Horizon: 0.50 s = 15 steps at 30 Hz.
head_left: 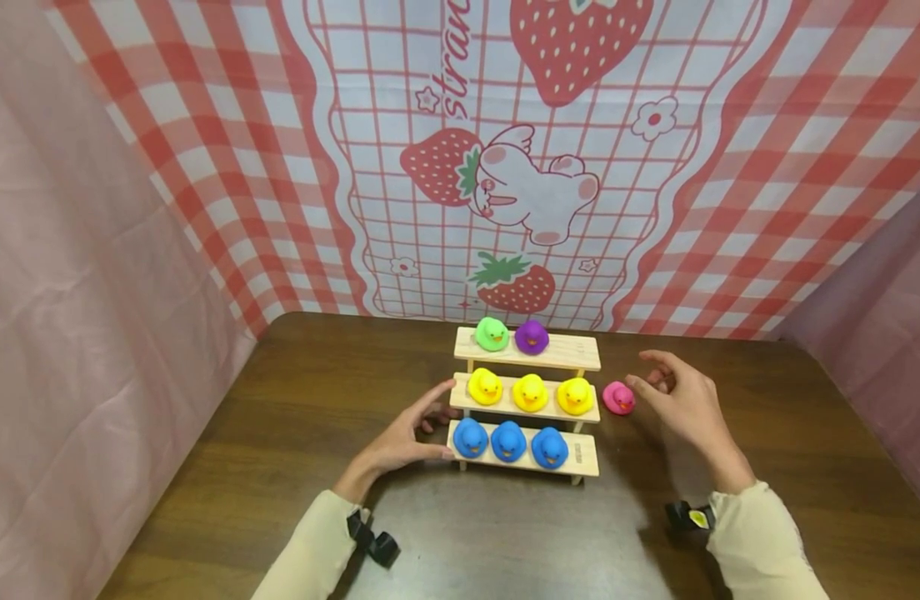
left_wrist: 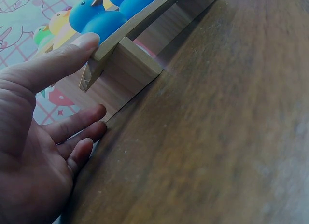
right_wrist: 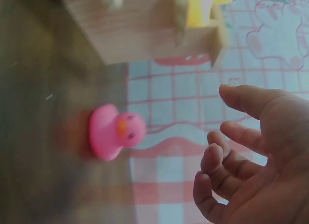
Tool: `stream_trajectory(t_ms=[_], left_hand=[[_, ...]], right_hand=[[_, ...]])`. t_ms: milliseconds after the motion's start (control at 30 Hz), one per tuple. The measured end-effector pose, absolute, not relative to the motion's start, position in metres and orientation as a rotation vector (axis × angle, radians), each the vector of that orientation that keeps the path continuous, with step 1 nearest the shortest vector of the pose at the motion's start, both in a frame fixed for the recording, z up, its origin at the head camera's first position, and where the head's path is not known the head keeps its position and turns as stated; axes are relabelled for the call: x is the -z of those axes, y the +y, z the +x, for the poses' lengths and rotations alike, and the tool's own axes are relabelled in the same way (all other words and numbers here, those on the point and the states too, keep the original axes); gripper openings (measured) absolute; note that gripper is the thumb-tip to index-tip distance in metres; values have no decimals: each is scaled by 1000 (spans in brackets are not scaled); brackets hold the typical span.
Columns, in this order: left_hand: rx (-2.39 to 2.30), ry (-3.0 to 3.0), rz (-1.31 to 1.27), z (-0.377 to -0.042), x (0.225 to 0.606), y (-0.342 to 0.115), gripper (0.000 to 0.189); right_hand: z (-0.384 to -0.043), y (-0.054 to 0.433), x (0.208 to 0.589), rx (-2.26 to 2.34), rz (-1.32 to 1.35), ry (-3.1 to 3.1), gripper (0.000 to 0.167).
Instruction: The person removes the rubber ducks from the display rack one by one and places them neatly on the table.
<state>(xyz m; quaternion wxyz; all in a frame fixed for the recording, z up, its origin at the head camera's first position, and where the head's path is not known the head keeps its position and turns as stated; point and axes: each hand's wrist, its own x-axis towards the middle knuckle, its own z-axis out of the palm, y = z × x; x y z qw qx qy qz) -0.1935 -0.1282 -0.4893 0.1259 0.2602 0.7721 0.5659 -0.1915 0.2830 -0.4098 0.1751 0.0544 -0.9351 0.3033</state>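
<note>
A three-step wooden display stand [head_left: 587,457] holds rubber ducks. My left hand [head_left: 400,433] is at its left end, thumb [left_wrist: 72,55] touching the front step's edge beside a blue duck [left_wrist: 94,16]. Its index finger reaches the middle step's end; the other fingers are loosely bent beside the stand's side. Right of the stand, a pink duck [head_left: 619,398] sits on the table, apart from the steps. My right hand [head_left: 688,400] hovers just right of that duck, thumb and index finger spread, holding nothing. The right wrist view shows the pink duck [right_wrist: 113,131] left of the fingers.
Several blue ducks [head_left: 508,442] line the front step and several yellow ducks [head_left: 530,392] the middle one. On the top step are a green duck [head_left: 492,334] and a purple duck [head_left: 532,337]. Behind the brown table [head_left: 295,500] hangs a strawberry-print cloth [head_left: 385,208].
</note>
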Motion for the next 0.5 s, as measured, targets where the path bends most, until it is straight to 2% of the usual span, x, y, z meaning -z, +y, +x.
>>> stream_trajectory(t_ms=[500], left_hand=[[-1640, 2255, 763, -194, 489, -128, 97]], right_hand=[[-198, 249, 376, -910, 228, -2610, 40]])
